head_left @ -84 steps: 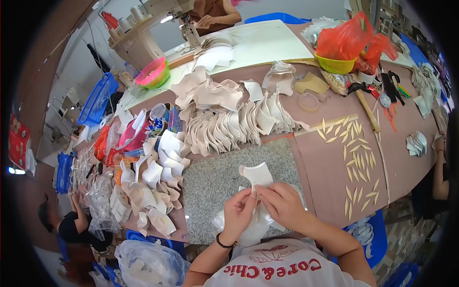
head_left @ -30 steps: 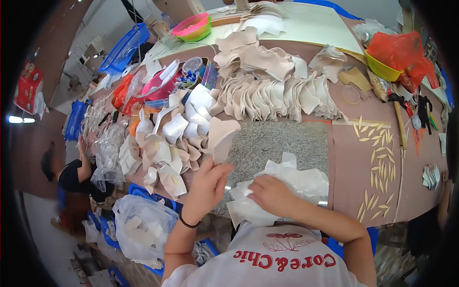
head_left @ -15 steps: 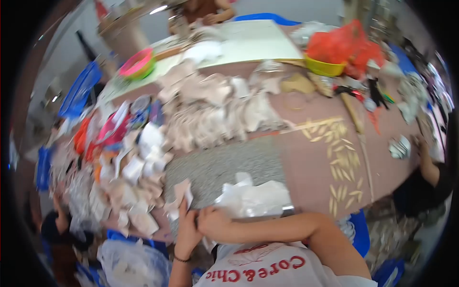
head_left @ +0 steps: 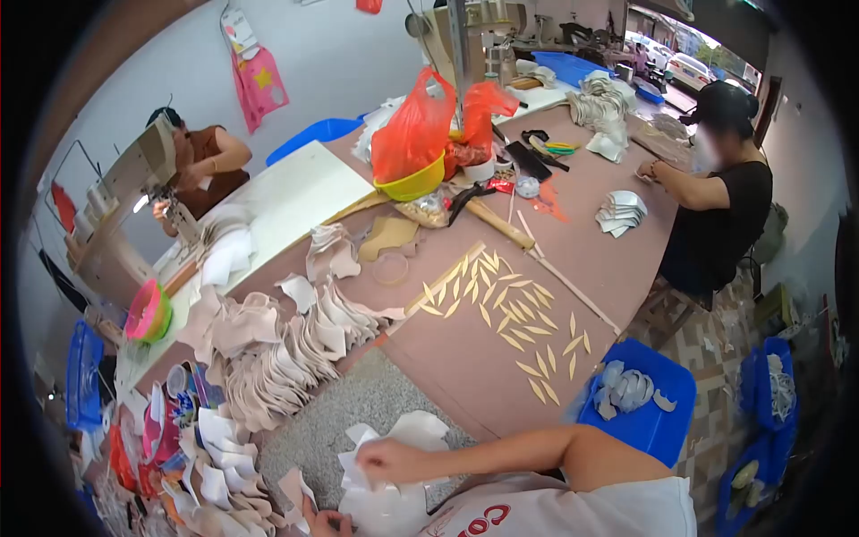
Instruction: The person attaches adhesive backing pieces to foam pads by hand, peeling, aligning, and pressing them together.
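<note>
At the bottom edge of the view, my left hand (head_left: pixel 329 523) is partly cut off. Its fingers close on a beige, leather-like cut piece (head_left: pixel 293 489) with a pale underside. My right hand (head_left: pixel 390 461) is curled over a loose pile of thin white pieces (head_left: pixel 419 433), its fingertips pinched at a white piece (head_left: pixel 352 465) on the left of the pile. Under the pile lies a grey speckled slab (head_left: pixel 309 445). Left of my left hand is a heap of beige and white cut pieces (head_left: pixel 219 456).
Beyond the slab stands a long row of overlapping beige pieces (head_left: pixel 277 358). Leaf-shaped strips (head_left: pixel 510 309) lie to the right. A blue bin (head_left: pixel 658 362) is by the table's edge. One co-worker (head_left: pixel 725 192) sits right, another (head_left: pixel 215 157) at a sewing machine (head_left: pixel 125 206).
The camera view has swung right, bringing the seated co-worker and doorway into sight. My hands have moved apart; the right one is now over the white pile.
</note>
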Tool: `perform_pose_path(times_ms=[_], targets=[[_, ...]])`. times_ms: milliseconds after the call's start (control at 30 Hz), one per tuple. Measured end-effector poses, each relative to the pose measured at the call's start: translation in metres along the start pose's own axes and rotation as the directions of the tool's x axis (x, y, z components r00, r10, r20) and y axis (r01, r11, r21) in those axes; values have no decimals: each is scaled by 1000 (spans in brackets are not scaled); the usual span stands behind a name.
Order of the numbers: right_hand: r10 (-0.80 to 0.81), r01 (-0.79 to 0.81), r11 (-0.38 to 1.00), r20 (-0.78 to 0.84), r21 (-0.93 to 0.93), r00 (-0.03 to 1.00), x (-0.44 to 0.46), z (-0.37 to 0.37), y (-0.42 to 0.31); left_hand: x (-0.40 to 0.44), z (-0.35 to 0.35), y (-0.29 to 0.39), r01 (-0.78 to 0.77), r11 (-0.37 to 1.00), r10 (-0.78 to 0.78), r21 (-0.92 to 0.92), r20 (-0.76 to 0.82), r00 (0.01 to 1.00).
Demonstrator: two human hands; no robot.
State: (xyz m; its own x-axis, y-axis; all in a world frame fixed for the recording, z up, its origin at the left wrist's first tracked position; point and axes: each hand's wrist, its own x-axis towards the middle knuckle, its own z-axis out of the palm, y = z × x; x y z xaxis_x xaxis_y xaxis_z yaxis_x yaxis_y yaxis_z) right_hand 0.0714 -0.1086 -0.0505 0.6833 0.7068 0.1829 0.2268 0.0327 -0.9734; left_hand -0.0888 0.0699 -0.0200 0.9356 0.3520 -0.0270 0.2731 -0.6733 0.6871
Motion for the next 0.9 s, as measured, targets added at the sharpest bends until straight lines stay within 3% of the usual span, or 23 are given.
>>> perform_pose_path(times_ms=[33,67,100,133,167,200,267,300,367,400,467,533,567,633,667,733,800,867,900], targets=[[51,-23,986,-172,163,984,-1,-22,-2,1,1,-3,-40,999,41,33,-12,999],[260,-130,837,-177,532,949,-1,-47,-5,3,0,-14,20,999,-22,47,40,999],[282,29,689,-304,724,910,0,-72,-16,3,0,-18,8,999,-9,47,24,1000],[333,209,496,-407,843,851,0,-97,-27,4,0,-20,-55,982,53,181,19,998],[265,224,497,-393,838,881,-3,-122,-29,5,-1,-19,-113,942,112,315,23,994],[196,243,495,-379,834,904,-7,-141,-27,9,-14,16,-12,884,-34,468,88,996],[90,163,480,-234,862,968,-19,-150,-42,17,-25,24,-142,896,185,421,-61,981],[56,26,656,-83,754,995,-23,-153,-35,22,-29,50,-191,946,234,263,-141,962],[69,-84,859,48,505,996,-21,-130,-53,36,-34,72,-130,991,132,22,-74,988],[-1,-58,887,126,458,992,-17,-115,-47,38,-27,90,-349,906,392,240,-160,906],[-71,-20,910,204,415,977,-8,-93,-45,49,-5,84,-338,909,347,-245,-7,938],[-3,-168,818,297,550,955,-4,-78,-54,52,-2,109,-394,877,422,-274,49,905],[-6,-164,816,292,554,956,-3,-74,-54,56,7,99,-325,868,368,-375,48,928],[50,-217,505,222,836,974,-4,-64,-53,58,10,101,-248,847,311,-469,60,948],[55,-217,498,219,839,974,-7,-58,-54,58,11,103,-263,843,297,-469,-3,955],[-64,34,779,25,626,998,-12,-47,-56,57,14,111,-275,814,274,-512,-81,958],[-55,40,798,7,601,998,-17,-44,-53,54,19,115,-269,815,263,-513,-85,961],[23,-29,946,23,323,999,-20,-48,-58,51,24,125,-262,818,251,-512,-92,964],[33,-39,943,22,330,999,-20,-47,-58,52,27,140,-145,700,70,-700,-135,988]])
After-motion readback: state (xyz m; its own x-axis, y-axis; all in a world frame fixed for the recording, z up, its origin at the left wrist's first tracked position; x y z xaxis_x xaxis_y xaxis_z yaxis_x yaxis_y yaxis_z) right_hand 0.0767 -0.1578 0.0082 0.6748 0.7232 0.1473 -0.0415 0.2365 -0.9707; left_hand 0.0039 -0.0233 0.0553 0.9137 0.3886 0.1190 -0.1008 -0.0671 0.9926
